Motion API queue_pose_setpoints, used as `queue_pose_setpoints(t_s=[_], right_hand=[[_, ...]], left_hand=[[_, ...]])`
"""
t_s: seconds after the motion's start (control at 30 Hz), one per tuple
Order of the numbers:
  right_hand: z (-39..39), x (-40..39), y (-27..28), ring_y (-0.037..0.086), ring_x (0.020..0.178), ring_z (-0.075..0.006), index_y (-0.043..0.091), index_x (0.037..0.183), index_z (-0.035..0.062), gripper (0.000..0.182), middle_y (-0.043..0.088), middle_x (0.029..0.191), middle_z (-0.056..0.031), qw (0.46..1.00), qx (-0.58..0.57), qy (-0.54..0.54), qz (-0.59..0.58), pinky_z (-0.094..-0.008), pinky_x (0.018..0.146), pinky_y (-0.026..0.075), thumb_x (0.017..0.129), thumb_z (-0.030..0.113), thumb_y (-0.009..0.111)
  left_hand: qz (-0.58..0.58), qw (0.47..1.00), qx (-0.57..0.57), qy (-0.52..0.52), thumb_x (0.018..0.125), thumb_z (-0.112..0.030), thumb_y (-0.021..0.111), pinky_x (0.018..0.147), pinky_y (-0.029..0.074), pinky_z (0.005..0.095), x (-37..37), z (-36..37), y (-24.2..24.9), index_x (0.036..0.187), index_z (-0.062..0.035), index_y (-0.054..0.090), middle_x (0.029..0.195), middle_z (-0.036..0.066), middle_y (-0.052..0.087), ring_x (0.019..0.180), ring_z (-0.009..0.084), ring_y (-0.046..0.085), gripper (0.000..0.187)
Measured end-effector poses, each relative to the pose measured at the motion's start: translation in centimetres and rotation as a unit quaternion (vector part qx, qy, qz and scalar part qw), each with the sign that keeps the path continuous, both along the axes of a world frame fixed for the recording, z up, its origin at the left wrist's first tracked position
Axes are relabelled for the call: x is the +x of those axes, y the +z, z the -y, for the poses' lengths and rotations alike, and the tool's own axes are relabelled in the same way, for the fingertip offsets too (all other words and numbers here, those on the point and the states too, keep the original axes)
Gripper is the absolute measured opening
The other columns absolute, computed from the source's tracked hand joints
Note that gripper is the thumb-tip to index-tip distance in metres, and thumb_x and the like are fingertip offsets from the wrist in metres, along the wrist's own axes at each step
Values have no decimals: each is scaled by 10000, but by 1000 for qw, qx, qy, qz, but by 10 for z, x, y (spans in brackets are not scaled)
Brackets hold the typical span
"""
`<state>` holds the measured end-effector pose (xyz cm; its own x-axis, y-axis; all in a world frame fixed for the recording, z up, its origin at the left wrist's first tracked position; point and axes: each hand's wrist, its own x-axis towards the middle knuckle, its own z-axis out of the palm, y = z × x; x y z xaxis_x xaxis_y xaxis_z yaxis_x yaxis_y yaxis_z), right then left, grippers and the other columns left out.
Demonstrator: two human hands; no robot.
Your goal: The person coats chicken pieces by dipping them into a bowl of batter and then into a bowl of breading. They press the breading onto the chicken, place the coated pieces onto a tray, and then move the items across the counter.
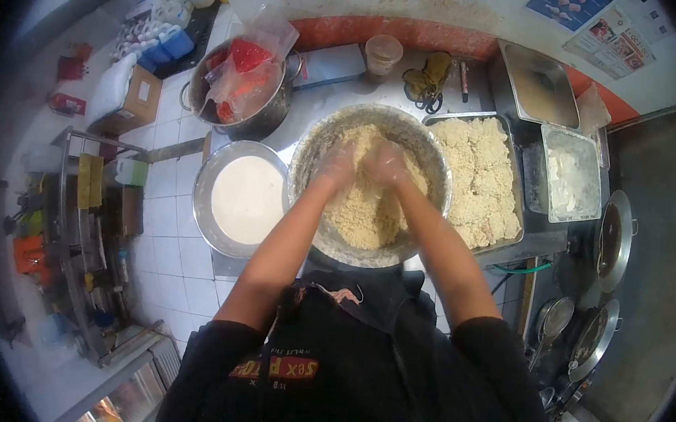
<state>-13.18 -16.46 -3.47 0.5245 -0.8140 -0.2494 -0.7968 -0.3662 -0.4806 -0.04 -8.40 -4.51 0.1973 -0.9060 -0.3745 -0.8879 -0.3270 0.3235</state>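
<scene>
Both of my hands are inside a large round metal bowl [305,141] holding pale yellow, crumbly coating [365,225]. My left hand [338,166] presses into the crumbs on the left of the heap, dusted with them. Close beside it, my right hand [388,164] is also coated and sits against the crumbs. The fingers of both are blurred and partly buried, so what they grip, if anything, is hidden. Right of the bowl is a metal tray [522,217] filled with crumb-coated pieces [475,178]. A steel basin [203,212] of creamy white batter [247,200] stands to the left.
Behind the basin stands a deep pot [270,114] with plastic bags and red items. A lidded tub [383,54], dark gloves [428,79] and a marker [464,82] lie along the back. Metal containers [567,173] stand at right, near wide pans [615,241].
</scene>
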Motion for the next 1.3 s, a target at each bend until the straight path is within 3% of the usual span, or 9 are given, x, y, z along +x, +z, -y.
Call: queue_pose_setpoints(t_s=[0.23,0.33,0.53,0.7,0.9,1.0,1.07,1.2,1.3], right_hand=[[-6,-68,76,563,1128,-366,636,1073,12,444,620,1131,-237,972,208,57,94,-406,950,455,819,366,552],[-21,-84,55,545,1164,-347,640,1078,12,440,616,1145,-238,995,-16,102,-18,-412,954,453,829,362,546],[-57,-63,28,598,1078,-360,598,1159,-15,517,611,1128,-284,981,118,-104,-115,-407,948,455,795,350,560],[-61,-77,32,604,1047,-377,580,1223,-8,546,612,1137,-277,946,261,-132,142,-400,946,451,756,276,578],[-59,-102,62,611,1017,-366,581,1244,38,550,638,1107,-230,994,84,62,43,-411,930,452,742,265,574],[-73,-86,45,617,1005,-350,673,1067,47,430,648,1080,-211,990,102,48,-89,-418,915,453,746,314,570],[-92,-82,-21,622,987,-338,706,815,54,307,660,1046,-188,992,21,-56,-116,-423,897,454,765,315,551],[-76,-69,24,628,929,-369,681,973,34,304,659,977,-225,980,159,26,-119,-435,808,488,825,243,517],[-68,-84,21,638,874,-329,681,996,38,306,667,945,-212,918,314,-78,230,-408,754,492,834,230,508]], left_hand=[[-306,946,24,-101,795,-285,628,1120,293,390,4,-49,91,1466,-96,301,1473,213,337,1351,325,363,770],[-131,985,25,-109,824,-334,526,1125,277,389,-10,-61,75,1463,-102,314,1490,214,305,1356,330,352,712],[-51,990,114,64,830,-317,485,1098,305,359,-50,-65,27,1469,-27,240,1460,263,328,1329,361,377,743],[-507,824,49,251,816,-210,539,1010,386,365,-49,-67,42,1436,8,299,1339,272,456,1223,344,484,700],[-70,994,-36,-78,822,-247,507,1024,380,395,-28,-97,63,1371,23,393,1332,300,449,1229,348,481,623],[-90,973,209,26,803,-279,520,1034,377,400,-41,-80,60,1380,31,375,1344,305,436,1246,356,463,671],[-104,977,182,34,798,-272,525,1020,391,404,-51,-77,34,1385,33,366,1307,304,471,1219,372,485,680],[-342,922,43,177,804,-207,506,924,462,427,-53,-84,45,1399,26,333,1145,272,598,1062,413,582,662],[-426,893,-6,147,808,-160,487,847,490,440,-43,-84,36,1248,42,520,994,242,658,928,396,634,485]])
